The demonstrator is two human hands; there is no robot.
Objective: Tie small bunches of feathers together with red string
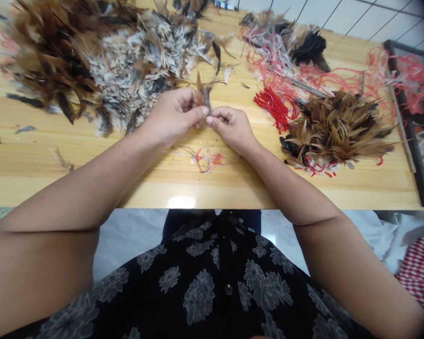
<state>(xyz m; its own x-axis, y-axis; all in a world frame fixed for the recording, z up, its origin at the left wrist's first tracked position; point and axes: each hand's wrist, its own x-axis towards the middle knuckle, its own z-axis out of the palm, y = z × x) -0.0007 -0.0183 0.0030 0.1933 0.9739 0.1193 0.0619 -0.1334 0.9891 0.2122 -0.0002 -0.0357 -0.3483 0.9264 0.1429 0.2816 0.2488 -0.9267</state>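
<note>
My left hand (175, 113) and my right hand (231, 126) meet over the middle of the wooden table (92, 169). Both are closed in a pinch on the quill ends of a small bunch of feathers (205, 92), which stands up between the fingertips. A large heap of brown and grey-white feathers (102, 56) lies just behind my left hand. To the right of my right hand sits a bundle of brown feathers (339, 129) tied with red thread. A small tangle of red thread scraps (207, 161) lies on the table below my hands.
A bunch of red thread (275, 106) and a mess of red and white strings (279, 56) lie at the back right, with dark feathers (309, 47) beside them. A dark frame (413, 136) borders the table's right end. Loose feathers (24, 128) dot the left side.
</note>
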